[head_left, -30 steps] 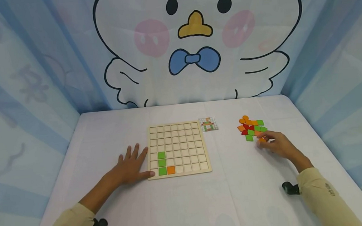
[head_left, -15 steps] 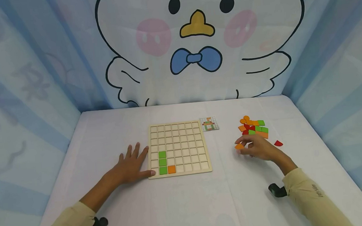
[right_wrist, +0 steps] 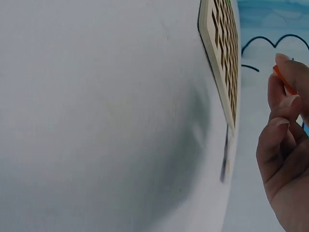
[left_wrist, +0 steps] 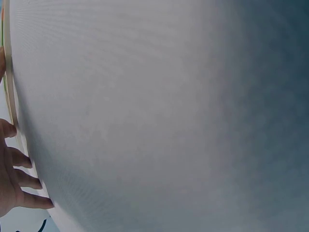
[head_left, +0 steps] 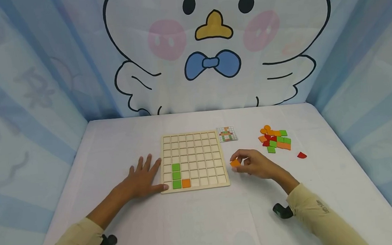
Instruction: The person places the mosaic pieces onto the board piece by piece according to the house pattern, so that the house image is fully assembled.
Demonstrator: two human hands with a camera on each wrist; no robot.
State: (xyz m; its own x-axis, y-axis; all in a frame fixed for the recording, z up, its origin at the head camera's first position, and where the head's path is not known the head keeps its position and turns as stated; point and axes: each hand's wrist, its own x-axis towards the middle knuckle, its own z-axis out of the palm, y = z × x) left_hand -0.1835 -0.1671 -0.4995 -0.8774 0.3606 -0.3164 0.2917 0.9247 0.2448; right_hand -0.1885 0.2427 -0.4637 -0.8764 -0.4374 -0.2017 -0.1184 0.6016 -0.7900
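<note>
Orange tile (head_left: 235,163): where is it right now?

Just off the right edge of the wooden grid board (head_left: 199,151), pinched between the thumb and fingers of the right hand (head_left: 258,165). From the right wrist you see only a thin bit of it between the fingertips, up off the white tabletop (head_left: 204,219).

And the left hand (head_left: 141,181)?

Loose, its fingers spread wide at the board's left edge, its thumb on the near left corner.

What sits in the grid?

Three green tiles (head_left: 176,175) in the second column from the left, filling the three nearest rows. An orange square (head_left: 186,183) lies right of the nearest one.

Anything around the board?

A small picture card (head_left: 226,134) by the far right corner. Well to the right lies a pile of red, green and orange pieces (head_left: 273,139), with one red piece (head_left: 302,155) apart from it.

And behind?

A curtain (head_left: 263,89) with a cartoon figure in a blue bow tie (head_left: 212,63).
</note>
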